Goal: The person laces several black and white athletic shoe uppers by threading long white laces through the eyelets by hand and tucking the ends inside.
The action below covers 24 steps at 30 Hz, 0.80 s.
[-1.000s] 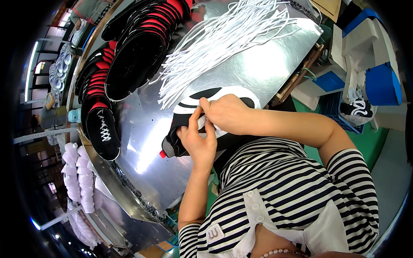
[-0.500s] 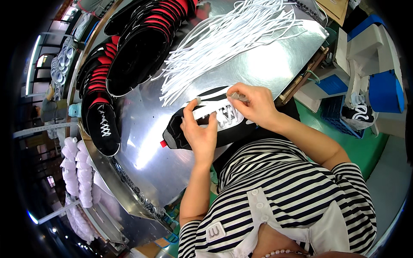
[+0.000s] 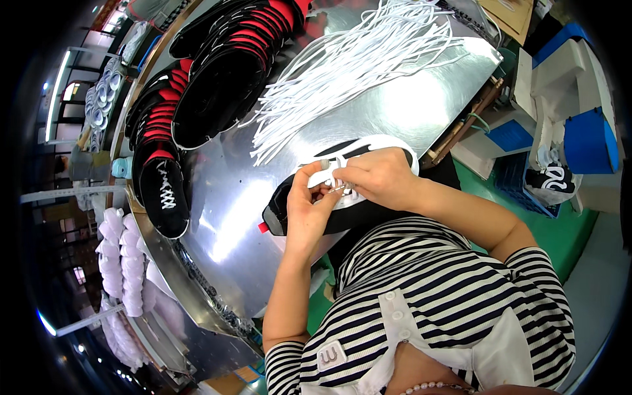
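Observation:
A black shoe upper with a white lacing panel and a red heel tab lies at the metal table's near edge. My left hand grips it around the white eyelet strip, thumb and fingers curled at the opening. A grey cover sits on one left fingertip. Close beside it, my right hand pinches a white shoelace at the eyelets. The lace loops out past the right hand, over the toe end. My fingers hide its exact end and the eyelet it meets.
On the metal table, a bundle of white shoelaces lies beyond the shoe. Nested black and red shoe uppers stand in rows at the left, with a laced one nearest. A blue crate stands at the right.
My right hand has moved down and left to meet my left hand at the eyelets. The lace now loops out to the right. The upper has shifted slightly right in the view.

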Available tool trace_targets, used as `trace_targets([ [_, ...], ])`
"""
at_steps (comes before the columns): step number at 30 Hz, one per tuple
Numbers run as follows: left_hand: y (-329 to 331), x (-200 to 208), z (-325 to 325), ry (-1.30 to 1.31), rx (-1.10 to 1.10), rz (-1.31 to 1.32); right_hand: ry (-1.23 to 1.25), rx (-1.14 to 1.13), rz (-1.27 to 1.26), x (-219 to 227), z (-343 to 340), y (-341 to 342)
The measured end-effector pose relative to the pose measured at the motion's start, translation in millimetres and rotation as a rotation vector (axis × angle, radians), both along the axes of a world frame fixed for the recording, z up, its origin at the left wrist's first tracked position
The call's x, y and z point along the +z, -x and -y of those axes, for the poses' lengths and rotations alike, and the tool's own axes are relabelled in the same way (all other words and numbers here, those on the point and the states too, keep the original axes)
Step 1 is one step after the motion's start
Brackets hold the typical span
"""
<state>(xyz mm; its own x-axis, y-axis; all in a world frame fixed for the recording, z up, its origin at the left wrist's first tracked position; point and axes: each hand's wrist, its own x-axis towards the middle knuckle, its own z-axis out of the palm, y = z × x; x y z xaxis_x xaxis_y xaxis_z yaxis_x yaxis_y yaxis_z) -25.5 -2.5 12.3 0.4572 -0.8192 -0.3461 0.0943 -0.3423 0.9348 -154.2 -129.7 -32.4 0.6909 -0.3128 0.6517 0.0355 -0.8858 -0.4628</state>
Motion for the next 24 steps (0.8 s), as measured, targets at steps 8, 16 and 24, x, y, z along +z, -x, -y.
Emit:
trace_targets([
  [8,-21.7,-19.5,15.0,0.047,0.152,0.183,-0.133,0.418,0.254,49.5,-34.5,21.9],
  [16,-17.1,3.3,5.8,-0.017,-0.035,0.556,-0.843,0.224,-0.227,24.9,-21.0,36.6],
  [24,7.6,3.8,-37.0,-0.033,-0.100,0.837,-1.000,0.039,-0.433,6.7,-27.2,23.5],
])
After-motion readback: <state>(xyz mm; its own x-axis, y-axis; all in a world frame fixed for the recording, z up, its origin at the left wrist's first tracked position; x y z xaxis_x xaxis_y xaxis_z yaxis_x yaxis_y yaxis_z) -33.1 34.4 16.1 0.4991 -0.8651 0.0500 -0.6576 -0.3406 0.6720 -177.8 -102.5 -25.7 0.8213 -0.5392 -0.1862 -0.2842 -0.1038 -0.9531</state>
